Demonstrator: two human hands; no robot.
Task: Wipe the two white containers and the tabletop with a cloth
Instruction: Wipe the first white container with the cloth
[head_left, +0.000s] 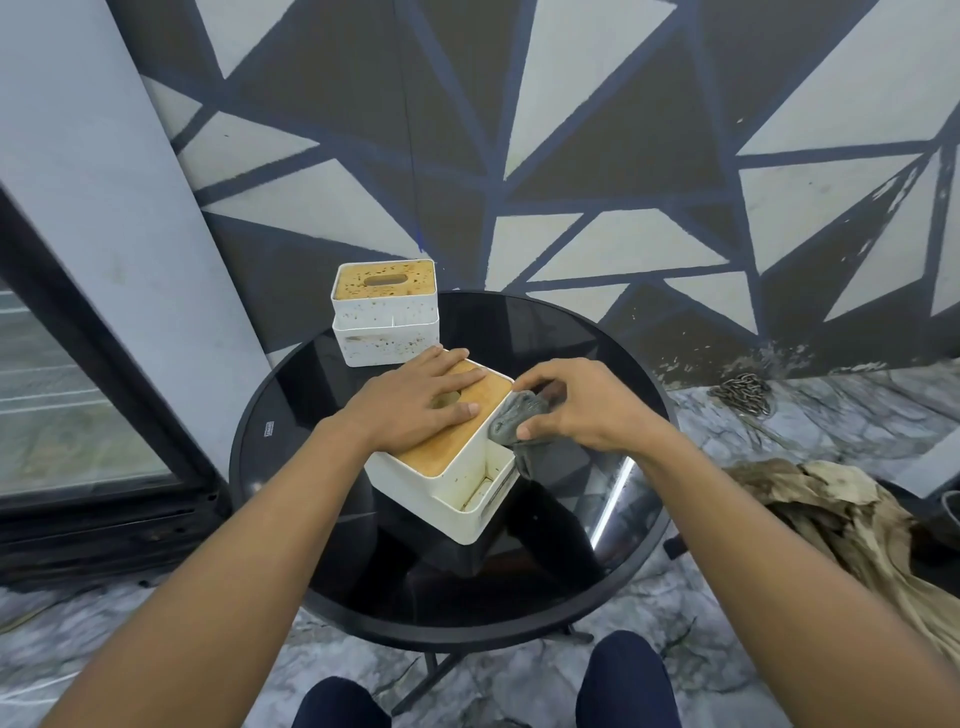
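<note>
- Two white containers sit on a round, glossy black surface (322, 561); each has a tan, wood-look lid with an oval slot.
- Near container (447, 499) stands toward the middle of the surface, turned at an angle, with an open side compartment along its right edge that shows brownish grime inside.
- Left hand (415, 402) lies flat and spread on the near container's lid, fingers together and pointing right, thumb beside the oval slot.
- Right hand (576, 402) is closed around a bunched grey cloth (511, 418), thumb and fingers pinching it against the container's upper right rim; a tail of the cloth hangs down beside the container wall.
- Far container (385, 325) stands at the back left edge of the surface, just behind the left hand's fingertips, its white sides and lid speckled with dark spots.
- Dry, crumpled brown leaf (841, 525) lies on the marbled floor to the right of the surface.
</note>
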